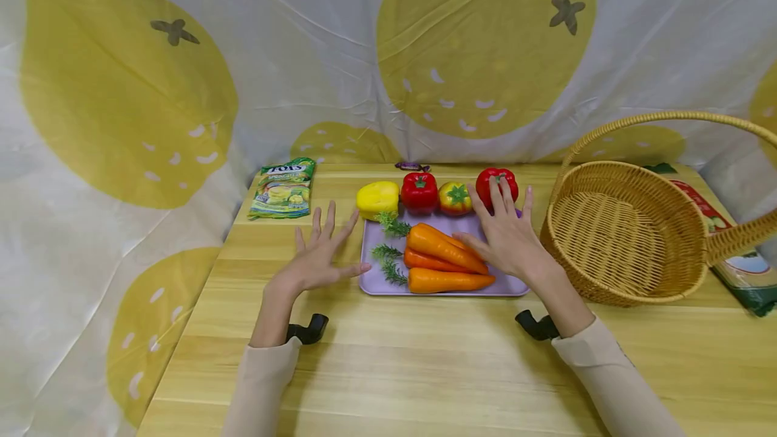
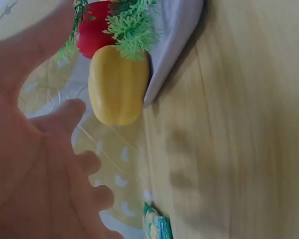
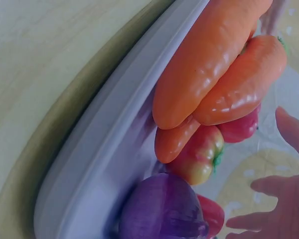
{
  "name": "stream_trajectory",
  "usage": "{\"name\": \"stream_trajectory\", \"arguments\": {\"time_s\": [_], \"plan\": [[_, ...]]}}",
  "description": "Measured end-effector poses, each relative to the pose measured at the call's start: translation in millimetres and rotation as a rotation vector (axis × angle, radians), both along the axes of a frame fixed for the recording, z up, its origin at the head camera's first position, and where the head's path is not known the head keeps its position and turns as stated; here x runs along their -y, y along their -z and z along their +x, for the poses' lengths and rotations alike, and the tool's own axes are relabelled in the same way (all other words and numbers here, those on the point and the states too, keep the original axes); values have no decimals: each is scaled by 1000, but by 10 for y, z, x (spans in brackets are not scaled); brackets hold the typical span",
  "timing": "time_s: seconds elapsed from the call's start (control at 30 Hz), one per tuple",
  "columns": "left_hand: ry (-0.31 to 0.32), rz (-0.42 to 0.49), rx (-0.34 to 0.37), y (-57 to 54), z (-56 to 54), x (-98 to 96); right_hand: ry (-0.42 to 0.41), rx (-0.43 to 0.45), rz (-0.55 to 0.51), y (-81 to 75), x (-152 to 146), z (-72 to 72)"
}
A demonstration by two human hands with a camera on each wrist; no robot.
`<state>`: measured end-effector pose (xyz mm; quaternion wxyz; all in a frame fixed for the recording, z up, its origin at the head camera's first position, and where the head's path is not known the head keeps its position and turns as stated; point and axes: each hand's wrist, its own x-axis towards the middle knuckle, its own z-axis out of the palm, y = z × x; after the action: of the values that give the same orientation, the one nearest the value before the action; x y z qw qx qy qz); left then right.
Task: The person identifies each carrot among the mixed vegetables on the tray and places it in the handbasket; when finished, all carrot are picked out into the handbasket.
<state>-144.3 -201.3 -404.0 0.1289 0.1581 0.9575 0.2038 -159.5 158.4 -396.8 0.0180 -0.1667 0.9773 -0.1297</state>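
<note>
Both hands are spread wide and seem to hold nothing: the left hand (image 1: pixel 312 261) has its fingers fanned out at the left edge of the purple tray (image 1: pixel 373 284), and the right hand (image 1: pixel 511 241) reaches over the tray's right side, its fingers apart in front of the right red pepper (image 1: pixel 484 181). Three carrots (image 1: pixel 452 281) lie in the near half of the tray, thick ends and feathery green tops (image 1: pixel 385 253) to the left, tips to the right, the middle one partly covered by the far one. They look like moulded play food, so I would expect them to be light and fairly stiff, with shiny skins that might slide under a dry fingertip. A carrot is best taken round its thick left half, thumb on the near side and fingers on the far side; the leafy tops look flimsy and poor to lift by, and the narrow tips could slip. Along the far side run the yellow pepper (image 1: pixel 378 201), the left red pepper (image 1: pixel 419 194), a red-and-yellow fruit (image 1: pixel 455 199) and the right red pepper; these are round and glossy, probably light too, and would suit a broad grasp from above, round the widest part. One purple onion (image 3: pixel 159 211), at the tray's right end, looks smooth and likely to roll, so a cupped palm should suit it
</note>
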Motion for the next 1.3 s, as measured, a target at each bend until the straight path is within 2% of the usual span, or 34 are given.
{"name": "stream_trajectory", "arguments": {"time_s": [0.17, 0.4, 0.57, 0.67, 0.87, 1.1, 1.23, 1.3], "plan": [[1, 5, 105, 48, 34, 40, 1, 2, -7, -2, -4, 1], [8, 6, 175, 129, 18, -12, 1, 7, -3, -13, -3, -4], [7, 47, 227, 208, -27, -40, -5, 15, -3, -26, 6, -1], [2, 66, 237, 271, -56, -47, -17, 11, -14, -31, 5, 8], [7, 25, 246, 344, -102, -73, -49, -2, -44, -43, 0, 33], [6, -41, 237, 573, -226, -21, -76, 5, -76, -67, 21, 55], [5, -37, 234, 594, -230, -10, -130, 37, -152, -69, 21, 60], [8, -26, 231, 543, -201, -23, -175, 74, -230, -64, 24, 55]]}}
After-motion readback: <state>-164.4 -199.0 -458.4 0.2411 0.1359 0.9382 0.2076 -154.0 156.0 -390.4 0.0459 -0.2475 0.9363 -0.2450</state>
